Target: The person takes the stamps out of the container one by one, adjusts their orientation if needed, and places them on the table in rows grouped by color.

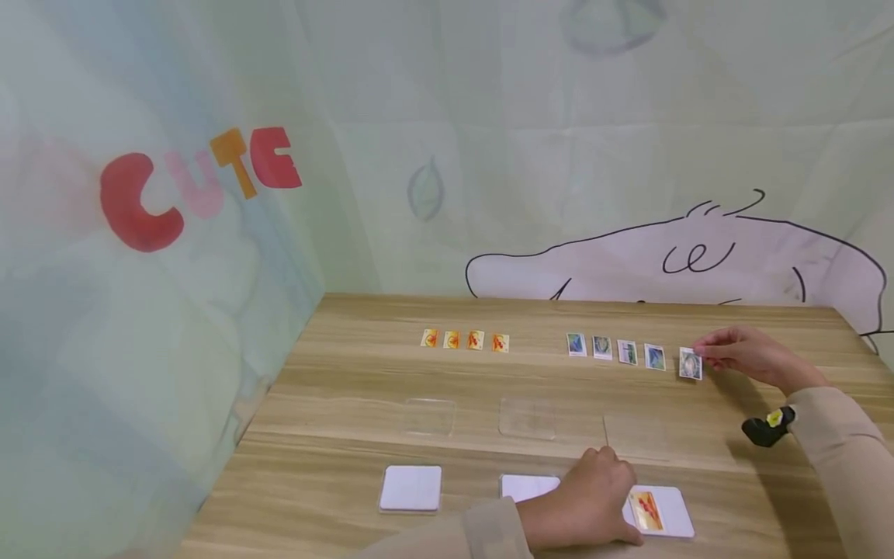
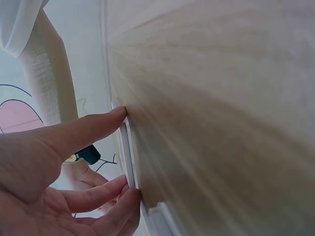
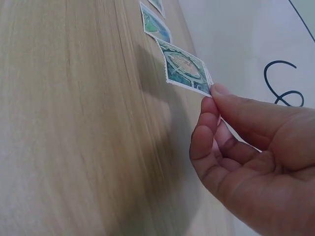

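Between thumb and fingertips, my right hand (image 1: 757, 357) pinches a postage stamp (image 1: 690, 363) by its edge. The right wrist view shows this stamp (image 3: 184, 66) raised off the table, with an oval design and a white perforated border. Lower down, my left hand (image 1: 587, 497) grips a white card (image 1: 676, 512) by opposite edges. On that card lies an orange-red stamp (image 1: 646, 511). The left wrist view shows the thumb and fingers on the edges of the card (image 2: 127, 155), seen side-on. Part of the card is hidden behind the left hand.
Blue-green stamps (image 1: 627, 352) line the back right, and orange stamps (image 1: 476, 340) lie in a row left of them. Clear plastic covers (image 1: 527, 419) lie mid-table. Another white card (image 1: 410, 488) sits front left; a second card (image 1: 527, 487) is partly behind the left hand.
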The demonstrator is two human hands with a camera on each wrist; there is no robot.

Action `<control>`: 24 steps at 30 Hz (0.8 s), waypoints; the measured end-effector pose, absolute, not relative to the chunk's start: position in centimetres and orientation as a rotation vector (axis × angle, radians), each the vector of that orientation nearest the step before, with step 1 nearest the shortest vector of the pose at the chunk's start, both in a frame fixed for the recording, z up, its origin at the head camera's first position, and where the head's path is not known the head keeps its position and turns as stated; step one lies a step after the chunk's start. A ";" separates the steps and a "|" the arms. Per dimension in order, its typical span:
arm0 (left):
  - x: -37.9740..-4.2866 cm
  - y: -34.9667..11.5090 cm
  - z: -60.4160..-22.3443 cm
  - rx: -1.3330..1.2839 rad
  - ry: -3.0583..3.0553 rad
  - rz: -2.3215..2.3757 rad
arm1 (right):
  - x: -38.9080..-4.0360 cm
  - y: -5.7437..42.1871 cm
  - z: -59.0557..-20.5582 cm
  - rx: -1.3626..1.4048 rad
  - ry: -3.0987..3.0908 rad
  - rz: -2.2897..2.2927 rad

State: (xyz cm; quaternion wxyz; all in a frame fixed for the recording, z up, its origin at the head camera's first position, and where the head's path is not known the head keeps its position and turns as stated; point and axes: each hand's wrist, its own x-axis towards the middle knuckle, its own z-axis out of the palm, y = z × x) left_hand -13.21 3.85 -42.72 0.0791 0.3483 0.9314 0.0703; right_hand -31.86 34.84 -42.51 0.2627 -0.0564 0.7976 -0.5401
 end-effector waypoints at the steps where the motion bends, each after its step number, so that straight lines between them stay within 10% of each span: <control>1: -13.2 3.9 -42.7 1.046 2.790 0.205 | -31.9 34.9 -42.5 -0.152 2.153 -1.468; 24: -13.3 4.0 -42.8 1.052 2.781 0.199 | -32.1 35.0 -42.7 -0.157 2.167 -1.478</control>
